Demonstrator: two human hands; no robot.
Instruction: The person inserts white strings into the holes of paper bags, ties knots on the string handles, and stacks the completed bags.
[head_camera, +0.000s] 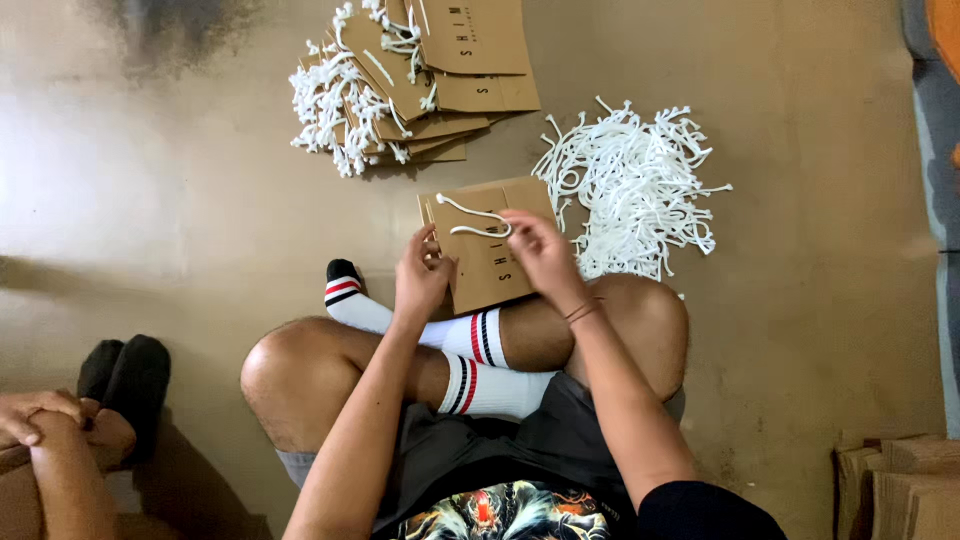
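Observation:
A flat brown paper bag (492, 262) rests against my crossed legs, its top edge pointing away from me. A white cord handle (470, 220) loops across its upper part. My left hand (420, 275) grips the bag's left edge. My right hand (538, 250) pinches the cord near the bag's top right. I sit on the floor in striped white socks.
A heap of loose white cord handles (640, 190) lies to the right of the bag. A stack of brown bags with cords fitted (420, 85) sits further away on the floor. Another person's hands and black-socked feet (120, 385) are at the left. Cardboard boxes (900, 485) stand at the lower right.

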